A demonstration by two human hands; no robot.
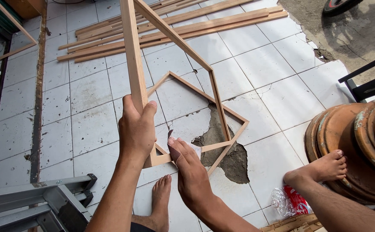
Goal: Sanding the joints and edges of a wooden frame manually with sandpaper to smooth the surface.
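Fingers of the left hand [136,129] wrap around one long bar of the pale, angular wooden frame [183,51], thumb up. Its long axis runs upright, leaning away, bottom corner just above the white tiled floor [88,111]. Pressed-together right hand [187,165] fingers hold a small white pad [192,149] against that corner. Loose wooden strips [174,23] lie along the far floor edge.

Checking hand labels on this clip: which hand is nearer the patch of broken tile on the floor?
Right. The right hand presses on the wooden frame's bottom corner, just beside the broken tile patch. The left hand grips the frame's upright side rail, farther to the left.
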